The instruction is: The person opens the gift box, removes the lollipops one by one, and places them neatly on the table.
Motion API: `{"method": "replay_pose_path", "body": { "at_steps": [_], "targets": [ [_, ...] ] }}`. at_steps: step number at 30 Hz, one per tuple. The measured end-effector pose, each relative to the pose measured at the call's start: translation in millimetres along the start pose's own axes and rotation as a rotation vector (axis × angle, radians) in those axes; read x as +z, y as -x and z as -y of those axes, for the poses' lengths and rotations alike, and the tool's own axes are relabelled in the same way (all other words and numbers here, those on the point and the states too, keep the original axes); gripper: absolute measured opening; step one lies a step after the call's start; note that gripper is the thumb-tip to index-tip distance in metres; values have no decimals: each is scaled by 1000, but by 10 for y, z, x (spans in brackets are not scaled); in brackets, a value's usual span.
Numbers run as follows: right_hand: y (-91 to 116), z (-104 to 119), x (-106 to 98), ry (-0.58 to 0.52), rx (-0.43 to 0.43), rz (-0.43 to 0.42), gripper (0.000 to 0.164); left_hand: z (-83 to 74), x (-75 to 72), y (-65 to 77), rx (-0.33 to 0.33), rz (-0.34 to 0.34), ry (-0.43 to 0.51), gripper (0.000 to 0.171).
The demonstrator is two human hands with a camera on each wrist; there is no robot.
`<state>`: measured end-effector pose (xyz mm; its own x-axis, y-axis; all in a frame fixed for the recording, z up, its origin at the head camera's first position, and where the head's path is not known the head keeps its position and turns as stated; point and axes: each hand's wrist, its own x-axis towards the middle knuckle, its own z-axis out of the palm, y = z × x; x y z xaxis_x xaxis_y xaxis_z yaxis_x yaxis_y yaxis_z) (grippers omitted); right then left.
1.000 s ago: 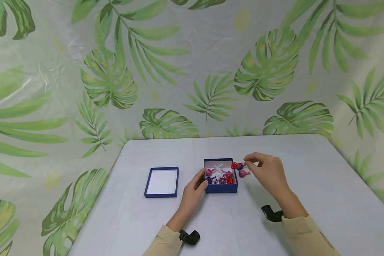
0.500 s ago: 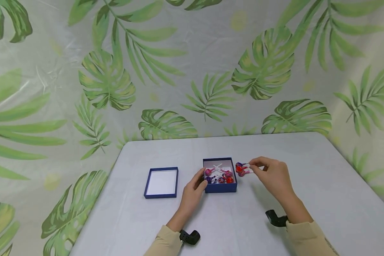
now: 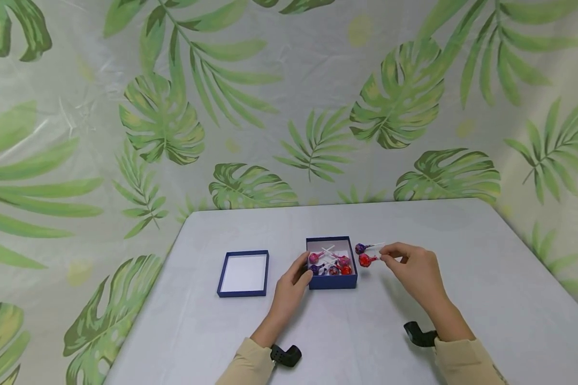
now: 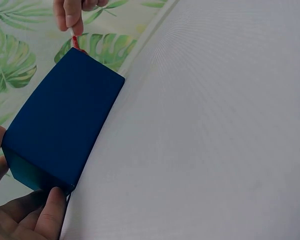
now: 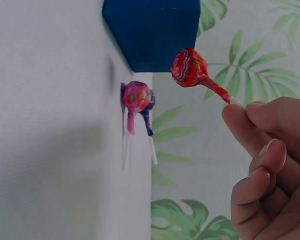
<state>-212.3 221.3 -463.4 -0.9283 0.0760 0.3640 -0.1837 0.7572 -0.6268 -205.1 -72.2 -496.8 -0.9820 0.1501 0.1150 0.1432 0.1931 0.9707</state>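
My right hand pinches a red-wrapped lollipop by its white stick, candy end pointing toward the box. Below it on the table lie a pink lollipop and a purple lollipop, just right of the blue box. In the head view the red one covers the pink one. My left hand holds the box at its left side, thumb at the near corner and fingers along the wall. Inside the open box lie several pink, purple and red lollipops, sticks crossing.
To the left of the box, a blue-rimmed lid lies with its white inside up on the white table. Behind the table hangs a leaf-patterned curtain. Each wrist wears a black camera.
My right hand has moved right and toward me, carrying the red lollipop from the box's right rim to over the pink lollipop. My left hand stays on the box.
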Motion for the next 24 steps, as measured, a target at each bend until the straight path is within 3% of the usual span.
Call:
{"method": "replay_pose_path", "body": {
  "at_steps": [6,14,24],
  "targets": [
    [12,-83,61,-1,21,19,7,34,7,-29,-2,-5,-16,48],
    [9,-196,143,-6,56,43,9,394,62,-163,2,-28,-13,48],
    [-3,-334,205,-55,94,78,9,413,50,-163,17,-24,-29,48]
  ]
}}
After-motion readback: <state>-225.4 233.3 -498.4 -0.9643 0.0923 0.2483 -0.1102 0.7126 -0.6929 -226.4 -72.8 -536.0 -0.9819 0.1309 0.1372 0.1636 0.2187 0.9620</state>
